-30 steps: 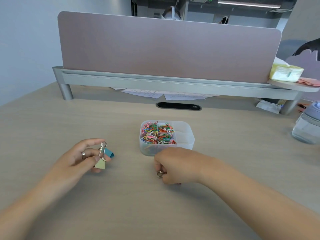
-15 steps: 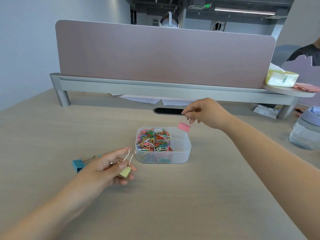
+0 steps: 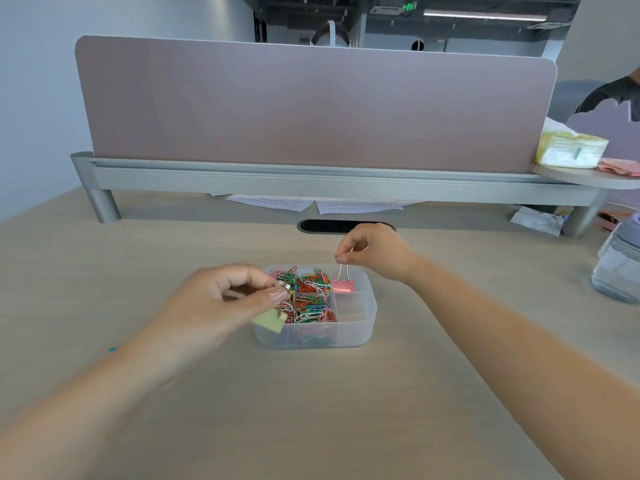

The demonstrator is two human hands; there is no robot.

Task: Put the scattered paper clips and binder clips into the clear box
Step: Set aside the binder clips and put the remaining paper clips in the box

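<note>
The clear box [image 3: 362, 336] sits mid-worktop [image 3: 346, 417]. Its left and middle compartments are packed with coloured paper clips [image 3: 313, 301], and its right column is bare. A pink binder clip [image 3: 343, 286] now hangs at the mouth of the back right compartment; half a second ago it dangled above the far rim, so it has come down and inward. The right hand [image 3: 375, 252] pinches its wire handles between thumb and forefinger, other fingers curled. The left hand [image 3: 225, 299] has swung in from the left and now grips a yellow binder clip [image 3: 269, 321] by its handle over the box's near left corner.

Both clips look a release away from being stowed, though the yellow one hangs over a full compartment. A blue binder clip [image 3: 112, 349] remains on the worktop, only a sliver showing past the left forearm, so I judge at least one more pickup is needed.
</note>
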